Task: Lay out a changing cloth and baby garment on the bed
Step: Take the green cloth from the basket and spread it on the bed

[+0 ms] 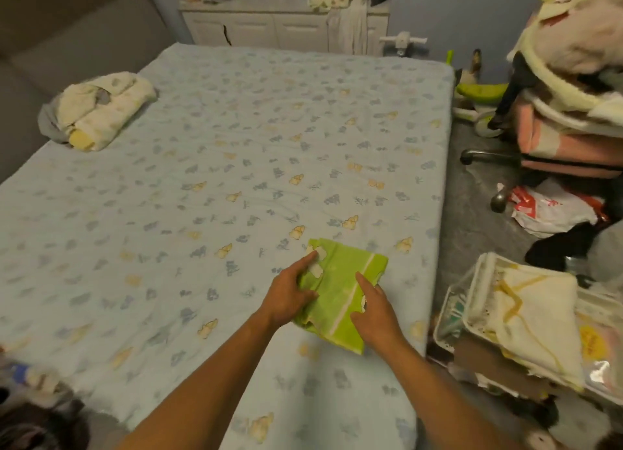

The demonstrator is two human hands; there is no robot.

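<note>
A folded green cloth with a pale stripe and white shapes lies on the bed, near its right edge and close to me. My left hand grips the cloth's left edge, thumb and fingers pinching the fabric. The fingers of my right hand rest spread on the right part of the cloth, index finger pointing up along the stripe. The bed has a light blue sheet printed with small animals. A rolled cream bundle of fabric sits at the far left of the bed.
A white basket holding cream and yellow cloths stands on the floor to the right of the bed. Behind it a chair is piled with clothes. A white cabinet stands beyond the bed's far end. A plastic bag lies on the floor.
</note>
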